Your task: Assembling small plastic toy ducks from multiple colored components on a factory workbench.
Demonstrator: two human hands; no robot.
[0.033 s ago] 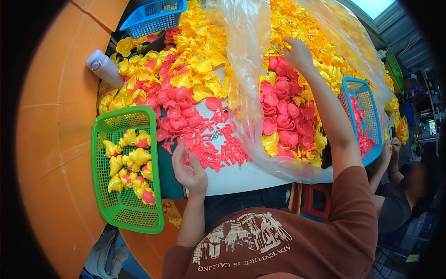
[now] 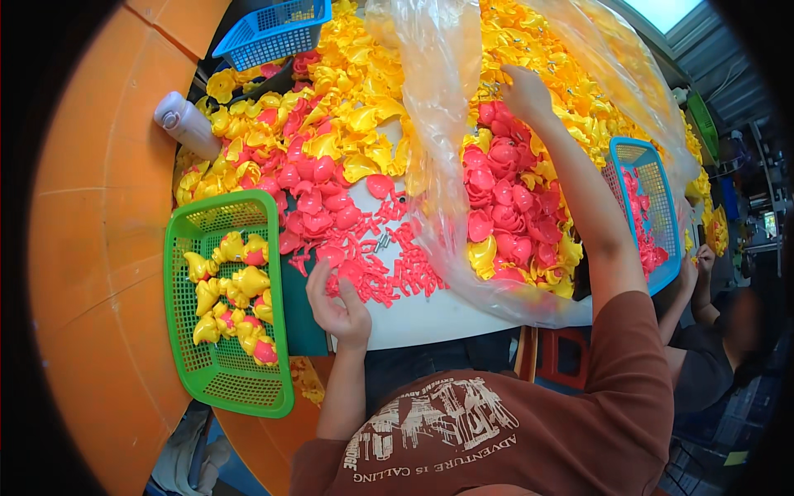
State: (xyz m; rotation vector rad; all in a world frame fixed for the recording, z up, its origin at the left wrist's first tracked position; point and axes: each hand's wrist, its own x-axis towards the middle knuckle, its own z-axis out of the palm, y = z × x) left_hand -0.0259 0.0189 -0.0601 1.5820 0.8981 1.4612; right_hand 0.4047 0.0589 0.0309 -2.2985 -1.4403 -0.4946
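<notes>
My left hand (image 2: 341, 314) is at the table's near edge, thumb and fingers apart, its fingertips beside loose pink shell-shaped plastic pieces (image 2: 310, 198). Small pink plastic parts (image 2: 380, 285) lie just right of it, with a few metal pins (image 2: 383, 240) among them. My right hand (image 2: 528, 95) reaches far across to the heap of yellow plastic pieces (image 2: 571, 83), where small metal pins also lie. Its fingers are drawn together at the heap; what they hold, if anything, is too small to make out. Pink cup-shaped shells (image 2: 504, 178) are piled below that hand.
At left, a green basket (image 2: 285, 347) holds joined yellow-and-pink pieces. A blue basket (image 2: 674, 223) of pink parts stands right; another blue basket (image 2: 273, 37) sits far left near a pale bottle (image 2: 186, 124). Clear plastic sheeting (image 2: 442, 124) crosses the heap. Another person (image 2: 703, 364) sits at right.
My right hand has shifted very slightly to the left at the yellow heap. Otherwise the scene looks the same.
</notes>
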